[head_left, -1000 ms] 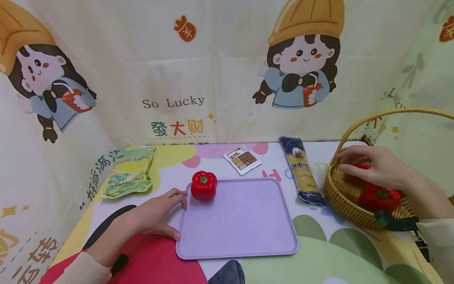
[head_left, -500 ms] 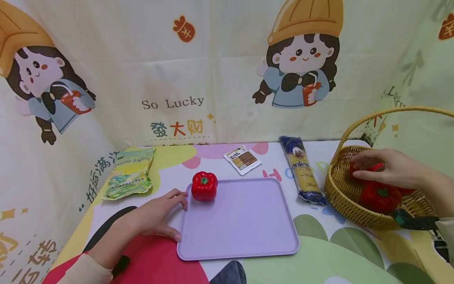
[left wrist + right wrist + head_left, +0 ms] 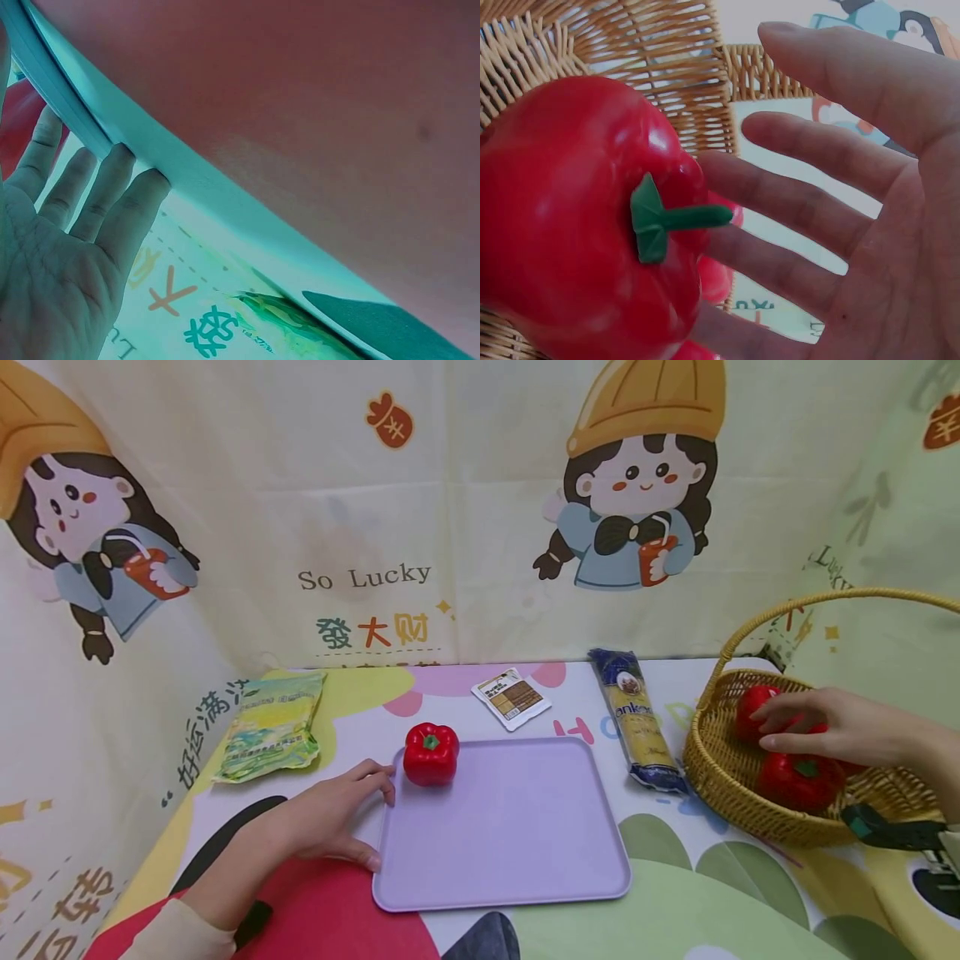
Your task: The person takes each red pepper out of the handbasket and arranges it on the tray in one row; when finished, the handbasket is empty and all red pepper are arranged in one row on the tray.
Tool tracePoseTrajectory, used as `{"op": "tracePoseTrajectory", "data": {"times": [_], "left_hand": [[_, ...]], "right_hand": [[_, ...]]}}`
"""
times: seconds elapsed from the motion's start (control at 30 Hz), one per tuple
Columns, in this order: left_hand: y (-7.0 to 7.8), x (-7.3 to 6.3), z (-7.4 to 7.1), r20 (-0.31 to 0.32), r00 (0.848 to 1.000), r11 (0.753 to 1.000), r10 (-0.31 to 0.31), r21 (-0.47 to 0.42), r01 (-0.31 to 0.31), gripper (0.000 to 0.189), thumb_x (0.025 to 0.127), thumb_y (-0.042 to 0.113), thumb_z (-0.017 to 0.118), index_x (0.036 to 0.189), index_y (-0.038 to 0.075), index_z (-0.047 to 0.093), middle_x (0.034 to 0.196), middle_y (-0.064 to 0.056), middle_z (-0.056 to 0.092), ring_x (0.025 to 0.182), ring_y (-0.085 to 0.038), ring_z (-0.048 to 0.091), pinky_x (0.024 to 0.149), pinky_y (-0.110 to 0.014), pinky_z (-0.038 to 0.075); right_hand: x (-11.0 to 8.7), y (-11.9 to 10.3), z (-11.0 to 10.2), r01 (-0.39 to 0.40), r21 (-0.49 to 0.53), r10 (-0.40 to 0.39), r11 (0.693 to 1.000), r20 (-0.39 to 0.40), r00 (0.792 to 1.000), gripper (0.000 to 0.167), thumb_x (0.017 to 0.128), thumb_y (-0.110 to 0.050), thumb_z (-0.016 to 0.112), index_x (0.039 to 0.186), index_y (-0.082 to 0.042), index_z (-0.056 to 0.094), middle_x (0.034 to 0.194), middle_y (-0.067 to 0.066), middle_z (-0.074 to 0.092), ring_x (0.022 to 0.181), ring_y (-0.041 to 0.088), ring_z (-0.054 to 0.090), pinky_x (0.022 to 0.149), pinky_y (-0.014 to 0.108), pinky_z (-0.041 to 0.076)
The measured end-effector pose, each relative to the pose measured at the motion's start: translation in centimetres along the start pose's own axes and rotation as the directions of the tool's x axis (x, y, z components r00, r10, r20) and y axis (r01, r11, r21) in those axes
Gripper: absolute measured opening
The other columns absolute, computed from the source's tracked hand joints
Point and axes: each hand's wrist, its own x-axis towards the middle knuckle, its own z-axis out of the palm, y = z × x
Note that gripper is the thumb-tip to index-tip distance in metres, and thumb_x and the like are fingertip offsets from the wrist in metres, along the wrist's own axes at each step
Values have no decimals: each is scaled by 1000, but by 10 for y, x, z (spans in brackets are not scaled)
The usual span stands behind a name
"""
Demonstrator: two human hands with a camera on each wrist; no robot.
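My left hand [image 3: 330, 814] touches the left rim of a lilac tray [image 3: 517, 827], thumb near the front corner and fingers farther back. In the left wrist view its fingertips [image 3: 154, 180] meet the tray's edge. One red bell pepper [image 3: 431, 754] with a green stem sits in the tray's back left corner. At right, my right hand [image 3: 840, 731] reaches into a wicker basket [image 3: 697, 760], above several red bell peppers [image 3: 801, 783]. The right wrist view shows its fingers spread beside a pepper [image 3: 577, 225], without gripping it; some fingertips are hidden behind that pepper.
A blue and yellow pasta packet [image 3: 641, 718] lies between tray and basket. Behind the tray lies a small brown and white sachet [image 3: 512, 698]. A green and yellow bag [image 3: 273, 727] is at back left. The basket's tall handle [image 3: 795, 603] arches over the right side.
My right hand has moved right and slightly down within the basket, uncovering more of the peppers. The left hand, tray and its pepper stay where they were.
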Motion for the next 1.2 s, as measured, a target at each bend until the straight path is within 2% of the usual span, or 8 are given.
{"op": "tracePoseTrajectory", "data": {"times": [0.13,0.33,0.5,0.6,0.77,0.9,1.0,1.2], "left_hand": [[0,0,-1,-2,1000,1000,0,3,0,71,64,64,89,119,34,56,152,-1,45,133,-28,52,100,-48,55],[1,0,-1,-2,1000,1000,2,2,-2,71,64,64,89,119,33,56,152,-2,45,133,-29,52,100,-49,55],[1,-1,-1,-3,1000,1000,2,3,-2,71,64,63,90,119,33,56,151,-3,46,133,-30,52,99,-50,55],[1,0,-2,-3,1000,1000,6,7,-6,71,64,64,89,119,32,56,151,-3,46,133,-29,52,99,-50,55],[1,0,-1,-1,1000,1000,7,8,-7,71,64,64,89,119,33,56,152,-2,45,134,-30,52,100,-49,55],[0,0,0,-1,1000,1000,-3,9,3,71,64,64,89,119,33,56,151,-3,46,133,-30,52,100,-50,55],[0,0,0,-1,1000,1000,-10,10,10,72,63,65,89,119,33,57,150,-3,46,133,-30,52,100,-50,55],[1,0,-1,4,1000,1000,-3,5,3,71,64,64,89,118,33,56,151,-2,45,134,-29,51,101,-49,54]], "right_hand": [[-2,3,1,7,-16,-6,1000,14,1000,35,95,-29,74,124,-8,70,119,6,72,86,-2,65,71,26,55],[-3,11,-1,28,40,-33,999,113,993,42,94,-23,75,126,3,66,118,12,72,88,-2,66,70,24,57],[-7,24,-1,37,59,-48,998,190,981,46,92,-23,78,129,1,65,122,11,69,89,-6,59,70,24,56],[-10,31,0,33,127,-64,991,247,967,48,91,-20,79,132,-2,63,124,1,67,90,-6,55,71,24,55],[-11,36,0,38,382,-190,924,367,911,52,93,-6,74,132,-38,63,118,-21,64,79,7,61,68,26,56],[-9,36,1,23,465,-239,885,411,880,64,94,-2,71,128,-54,59,118,-19,66,79,9,66,70,28,58],[-10,36,1,3,403,-185,915,415,891,57,92,-6,75,132,-45,61,117,-3,65,87,2,61,72,25,56],[-15,38,5,-32,298,-97,954,408,908,53,89,-12,79,137,-4,59,132,16,56,102,-11,49,79,23,54]]}}
